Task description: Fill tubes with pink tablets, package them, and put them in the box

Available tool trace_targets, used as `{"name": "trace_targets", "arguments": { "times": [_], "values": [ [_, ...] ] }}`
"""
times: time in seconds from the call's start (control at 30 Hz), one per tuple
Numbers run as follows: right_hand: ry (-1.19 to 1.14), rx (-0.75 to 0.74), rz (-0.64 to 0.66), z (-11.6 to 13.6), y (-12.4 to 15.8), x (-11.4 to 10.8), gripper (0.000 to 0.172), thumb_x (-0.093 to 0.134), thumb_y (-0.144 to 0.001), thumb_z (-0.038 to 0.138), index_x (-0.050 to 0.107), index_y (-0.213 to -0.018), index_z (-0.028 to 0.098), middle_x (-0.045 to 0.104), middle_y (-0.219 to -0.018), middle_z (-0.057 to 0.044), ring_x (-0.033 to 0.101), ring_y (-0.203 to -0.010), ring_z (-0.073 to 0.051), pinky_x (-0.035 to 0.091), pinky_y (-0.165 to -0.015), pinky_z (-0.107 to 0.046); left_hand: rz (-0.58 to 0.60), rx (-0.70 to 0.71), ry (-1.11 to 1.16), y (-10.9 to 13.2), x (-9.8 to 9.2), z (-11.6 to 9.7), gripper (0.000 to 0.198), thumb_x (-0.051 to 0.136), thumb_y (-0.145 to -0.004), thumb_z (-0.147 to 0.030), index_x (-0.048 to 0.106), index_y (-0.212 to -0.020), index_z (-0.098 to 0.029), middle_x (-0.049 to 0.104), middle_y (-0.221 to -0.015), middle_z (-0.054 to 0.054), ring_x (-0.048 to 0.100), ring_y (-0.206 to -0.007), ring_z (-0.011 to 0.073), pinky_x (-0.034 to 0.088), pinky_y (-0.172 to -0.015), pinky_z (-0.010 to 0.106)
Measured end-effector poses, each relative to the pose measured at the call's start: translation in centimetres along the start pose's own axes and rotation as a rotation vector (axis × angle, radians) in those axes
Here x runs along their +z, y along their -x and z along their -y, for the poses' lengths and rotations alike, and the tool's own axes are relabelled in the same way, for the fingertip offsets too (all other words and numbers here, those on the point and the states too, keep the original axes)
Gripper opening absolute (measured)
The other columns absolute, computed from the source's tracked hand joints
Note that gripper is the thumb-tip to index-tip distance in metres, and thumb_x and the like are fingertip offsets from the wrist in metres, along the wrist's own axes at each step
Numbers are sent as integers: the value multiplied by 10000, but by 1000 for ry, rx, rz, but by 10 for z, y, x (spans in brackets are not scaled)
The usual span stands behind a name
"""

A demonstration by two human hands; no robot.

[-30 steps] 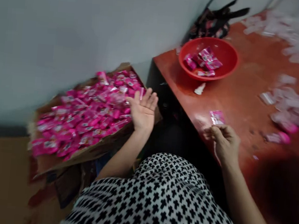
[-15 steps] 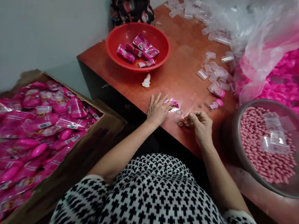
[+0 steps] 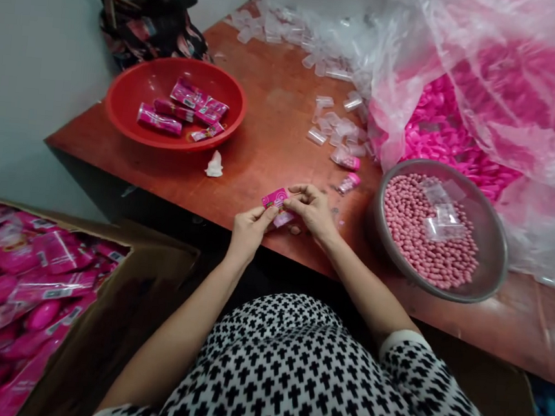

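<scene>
Both of my hands meet over the front edge of the table around a small pink printed packet [image 3: 275,199]. My left hand [image 3: 249,231] pinches its lower left side between thumb and fingers. On the other side, my right hand [image 3: 312,214] grips the packet's right part with thumb and forefinger. A paler, clear-looking part of the packet shows below the fingers. Small round bits [image 3: 294,229] lie on the table just under my right hand. Beyond that hand are two small clear tubes with pink caps, one of them a capped tube [image 3: 349,183] holding pink pieces.
A red bowl [image 3: 120,116] with several pink packets stands at the back left, near a dark bag [image 3: 151,32]. Clear tubes [image 3: 333,125] lie scattered behind. At right are a grey basin [image 3: 494,253] of pink beads and a plastic bag [image 3: 460,120] of pink parts. A carton [image 3: 157,246] stands lower left.
My right hand has moved left to join my left hand. The packet, flat under my left hand before, is now held up between both. The view has swung to the right.
</scene>
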State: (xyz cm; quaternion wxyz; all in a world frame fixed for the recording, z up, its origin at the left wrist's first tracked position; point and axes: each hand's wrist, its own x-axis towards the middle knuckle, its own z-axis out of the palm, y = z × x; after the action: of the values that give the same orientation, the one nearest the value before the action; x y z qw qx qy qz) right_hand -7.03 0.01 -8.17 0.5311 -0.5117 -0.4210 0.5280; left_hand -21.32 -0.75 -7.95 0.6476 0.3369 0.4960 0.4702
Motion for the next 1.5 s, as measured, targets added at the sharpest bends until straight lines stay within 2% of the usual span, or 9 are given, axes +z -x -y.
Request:
{"name": "trace_targets", "arguments": {
  "times": [0.1,0.23,0.3,0.4,0.63,0.8,0.93,1.1,1.5],
  "values": [
    [250,-46,-41,3,5,-9,231,657,-755,364,577,-909,211,640,-710,29,597,-605,-119,504,-598,-254,77,-34,85,1,3,0,313,844,-576,-336,705,-709,-89,694,-724,52,674,-668,156,589,-700,271],
    [821,-163,-456,17,1,-40,357,586,-829,433,576,-1057,158,647,-999,-119,623,-912,-233,489,-834,-389,8,-108,123,4,2,-1,299,864,-532,-285,682,-640,-74,672,-651,48,658,-585,143,590,-597,252],
    [1032,-98,-637,22,-7,-56,525,606,-818,446,511,-1186,82,588,-1130,-224,584,-1046,-319,448,-897,-464,-23,-135,148,6,2,-3,294,864,-529,-271,688,-652,-70,679,-654,52,654,-576,137,583,-570,241],
    [1155,91,-725,23,-22,-70,616,618,-813,465,498,-1174,-20,559,-1124,-324,571,-1065,-392,435,-889,-508,-38,-169,192,10,2,-6,281,861,-529,-247,692,-668,-70,686,-657,53,647,-569,127,565,-539,220],
    [1181,95,-501,15,-27,-75,325,632,-783,286,595,-1013,58,647,-1022,-229,619,-978,-334,457,-868,-475,-145,-205,314,6,-7,-10,269,851,-571,-233,625,-628,-98,661,-611,26,609,-522,104,520,-505,206],
    [433,3,-194,4,22,-49,306,633,-780,453,577,-909,182,625,-647,13,584,-529,-147,493,-507,-270,-150,-221,468,4,-9,-8,229,811,-654,-242,639,-734,-113,676,-681,23,649,-613,115,548,-595,224],
    [46,108,-25,5,69,-11,301,622,-800,481,543,-847,195,660,-697,14,581,-482,-97,467,-407,-199,-167,-267,569,4,-4,-10,109,735,-732,-150,639,-750,-104,689,-719,40,673,-664,132,569,-684,267],
    [118,113,-15,11,92,16,344,621,-806,500,553,-959,199,652,-678,27,581,-463,-88,485,-402,-188,-143,-226,633,8,5,-11,112,728,-753,-161,630,-729,-113,678,-702,20,644,-616,97,554,-653,230],
    [83,93,-57,9,87,16,344,611,-813,502,526,-922,187,642,-660,36,578,-449,-79,482,-392,-178,-102,-244,663,11,13,-12,165,753,-744,-220,628,-775,-117,676,-682,30,658,-647,120,552,-703,252]
  ]
}}
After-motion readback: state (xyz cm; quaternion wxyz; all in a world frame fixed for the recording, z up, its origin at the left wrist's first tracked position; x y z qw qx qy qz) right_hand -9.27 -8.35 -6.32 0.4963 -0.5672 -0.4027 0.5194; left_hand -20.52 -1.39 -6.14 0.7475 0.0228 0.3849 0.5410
